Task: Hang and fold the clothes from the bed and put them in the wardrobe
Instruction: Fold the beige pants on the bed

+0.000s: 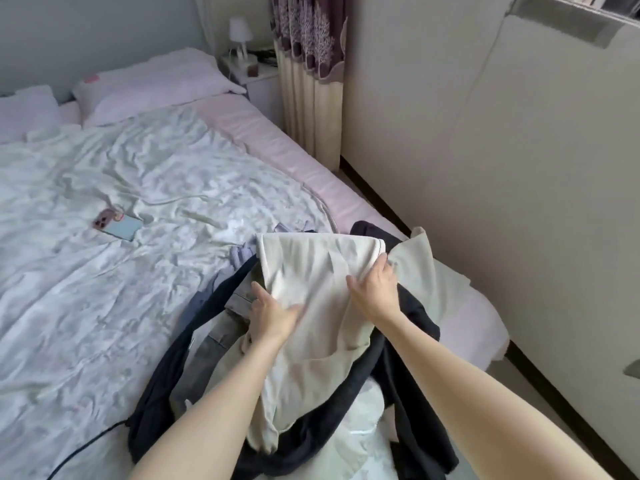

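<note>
So from my head view, both hands are on the cream garment [311,271], which sits on top of the clothes pile [408,327] at the near right corner of the bed [104,306]. Using that pile as my landmark for everything.

The left hand [273,311] is at the garment's left edge, on the pile's left side. Its thumb lies across the top of the fabric and the fingers look tucked around the edge, so I'd call it gripping the cloth. The right hand [375,289] is toward the pile's far right, fingers bunched into a fold of the same garment near its upper right corner, pinching it. The garment stretches between the two hands, runs past them to the far side of the pile, and its lower part drapes back toward me between my forearms.

Under it there's a dark navy piece [346,420] wrapping around the near side of the pile, and something grey [211,344] peeking out on the left, just beside the left hand. Another pale piece [429,268] hangs off the pile's right, right next to the right hand.

Left of the pile and well apart, a phone [117,224] lies on the crumpled duvet [86,271]. Far beyond the pile are the pillows [152,84] and a nightstand [256,77] with a small lamp [240,32].
</note>
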